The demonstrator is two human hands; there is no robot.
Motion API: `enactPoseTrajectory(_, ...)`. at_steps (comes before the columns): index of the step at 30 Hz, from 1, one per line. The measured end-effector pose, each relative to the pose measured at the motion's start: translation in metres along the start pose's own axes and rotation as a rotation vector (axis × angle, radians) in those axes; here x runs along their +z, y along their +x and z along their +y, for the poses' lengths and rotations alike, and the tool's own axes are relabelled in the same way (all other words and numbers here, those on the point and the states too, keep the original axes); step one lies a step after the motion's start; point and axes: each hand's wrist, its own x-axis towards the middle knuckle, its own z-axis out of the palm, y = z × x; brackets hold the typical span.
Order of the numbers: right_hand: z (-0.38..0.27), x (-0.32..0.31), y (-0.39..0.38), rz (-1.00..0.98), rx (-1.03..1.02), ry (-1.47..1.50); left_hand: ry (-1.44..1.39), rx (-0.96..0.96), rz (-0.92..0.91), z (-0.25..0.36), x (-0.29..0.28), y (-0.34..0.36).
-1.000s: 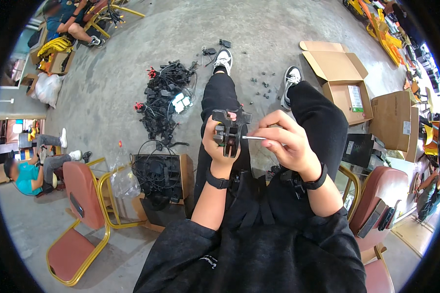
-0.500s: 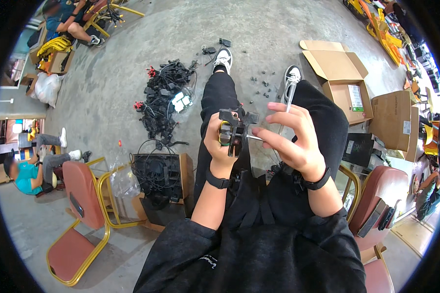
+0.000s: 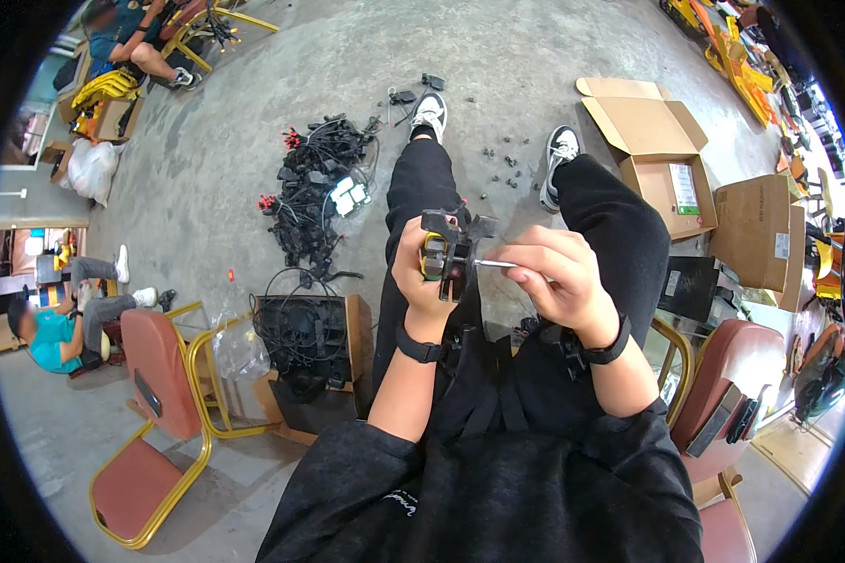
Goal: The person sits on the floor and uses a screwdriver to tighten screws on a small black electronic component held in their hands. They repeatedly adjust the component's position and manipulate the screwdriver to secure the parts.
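My left hand [image 3: 415, 275] is closed round a black plastic-looking assembly [image 3: 458, 239] with a yellow piece on its left side, held upright between my legs. A slim silver metal tool [image 3: 493, 264] lies horizontally, its left end meeting the assembly's right side; whether it sits inside cannot be told. My right hand [image 3: 559, 277] pinches this tool between thumb and fingers, just right of the assembly.
A heap of black cabled parts [image 3: 314, 188] lies left of my legs, above a box of cables [image 3: 305, 342]. Several small parts [image 3: 507, 161] lie between my feet. An open carton [image 3: 648, 131], boxes [image 3: 751, 225] and chairs [image 3: 155, 375] surround me. Two people [image 3: 61, 338] [image 3: 127, 42] sit at left.
Half a second ago my right fingers were spread, with a long silver shaft pointing upward; now they pinch the horizontal tool. The assembly has turned slightly since one second ago, showing more yellow.
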Motion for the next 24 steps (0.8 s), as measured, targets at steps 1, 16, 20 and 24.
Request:
enactPoseTrajectory(1,0.000,0.004,0.001,0.041,-0.010,0.011,0.015,-0.002,0.002,-0.001,0.000,-0.001)
enactPoseTrajectory(16,-0.009,-0.001,0.005,0.122,-0.142,-0.348,0.029,0.031,-0.008,0.005,0.002,0.005)
enactPoseTrajectory(20,-0.004,0.005,0.000,0.023,0.116,0.042,0.094,0.055,-0.043,0.001,-0.002,0.003)
enactPoseTrajectory(24,-0.016,0.000,-0.006,-0.102,0.627,0.861,0.045,-0.026,-0.030,0.002,-0.003,0.001)
